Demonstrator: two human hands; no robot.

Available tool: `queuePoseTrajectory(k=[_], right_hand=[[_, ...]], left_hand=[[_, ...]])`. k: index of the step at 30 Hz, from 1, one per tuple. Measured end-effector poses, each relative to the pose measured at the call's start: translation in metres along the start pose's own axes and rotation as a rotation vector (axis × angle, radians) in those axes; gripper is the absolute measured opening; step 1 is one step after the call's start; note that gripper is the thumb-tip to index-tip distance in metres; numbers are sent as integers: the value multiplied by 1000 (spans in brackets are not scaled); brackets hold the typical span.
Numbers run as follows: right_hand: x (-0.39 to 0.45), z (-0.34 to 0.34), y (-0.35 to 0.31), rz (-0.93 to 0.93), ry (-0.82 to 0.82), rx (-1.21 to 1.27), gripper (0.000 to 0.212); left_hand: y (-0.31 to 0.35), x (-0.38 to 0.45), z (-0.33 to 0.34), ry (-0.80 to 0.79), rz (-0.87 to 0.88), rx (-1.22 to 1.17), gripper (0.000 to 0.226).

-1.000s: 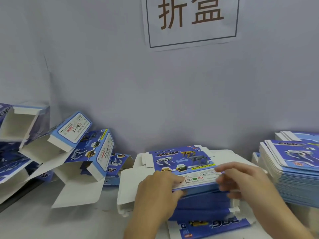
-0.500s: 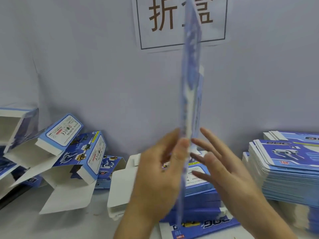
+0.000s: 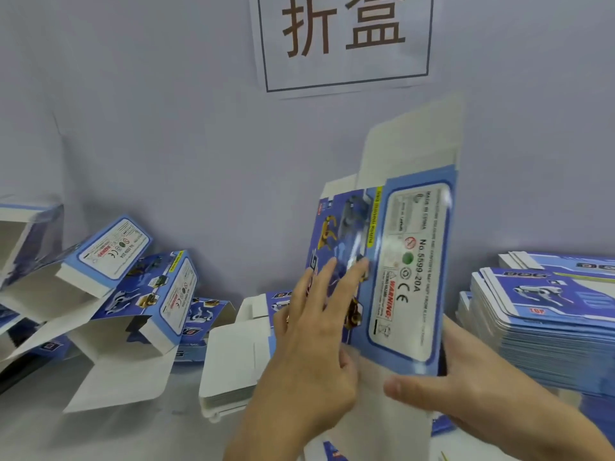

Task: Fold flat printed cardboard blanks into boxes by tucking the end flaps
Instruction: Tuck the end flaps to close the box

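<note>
While the left hand [image 3: 309, 354] lays straight fingers on the printed face and the right hand [image 3: 472, 387] has its grip round the lower right edge, the blank [image 3: 409, 277] stands upright mid-frame, above the counter [image 3: 40, 424]. It looks light, thin, glossy and easily creased; hold it by the edges.

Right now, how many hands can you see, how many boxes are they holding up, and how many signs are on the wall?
Hands: 2, left hand and right hand
Held-up box: 1
Wall sign: 1
Total: 4
</note>
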State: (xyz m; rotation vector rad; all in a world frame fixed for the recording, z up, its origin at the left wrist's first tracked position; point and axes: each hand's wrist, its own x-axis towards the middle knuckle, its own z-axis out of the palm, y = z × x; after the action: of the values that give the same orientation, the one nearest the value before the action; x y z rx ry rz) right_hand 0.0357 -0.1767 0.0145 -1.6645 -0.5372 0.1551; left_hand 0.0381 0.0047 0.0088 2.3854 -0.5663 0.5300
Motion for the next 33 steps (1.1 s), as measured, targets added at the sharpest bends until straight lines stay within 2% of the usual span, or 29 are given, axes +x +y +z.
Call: queuePoseTrajectory(k=[5,7,10,12,17,21,25,28,30,33], right_hand=[[-2,-3,-8,-22,-170,-10,68],[-5,-1,-15,-94,-297,63,66],[-9,3,-23,-192,-405,44,81],[-8,3,-23,-193,-405,-16,88],[-8,2,-26,-155,-338,-119,80],[-10,5,-25,-113,-279,-165,95],[-9,8,-31,-114,-294,-162,92],[-10,9,-32,-107,-218,-143,85],[-11,11,-34,-128,-172,-144,74],[-13,13,-37,-177,-158,-150,72]], left_hand=[[-7,1,-1,96,49,-135,101],[-12,-1,-5,25,4,-314,100],[-16,-6,-10,-131,-11,-452,105],[-17,-7,-12,-150,-8,-437,110],[-13,-7,-16,-111,-1,-371,113],[-10,-7,-19,-15,27,-268,112],[-8,-4,-17,175,41,-251,106],[-5,1,-12,415,22,-198,85],[-6,2,-8,516,-4,-221,76],[-11,4,-8,535,-113,-292,88]])
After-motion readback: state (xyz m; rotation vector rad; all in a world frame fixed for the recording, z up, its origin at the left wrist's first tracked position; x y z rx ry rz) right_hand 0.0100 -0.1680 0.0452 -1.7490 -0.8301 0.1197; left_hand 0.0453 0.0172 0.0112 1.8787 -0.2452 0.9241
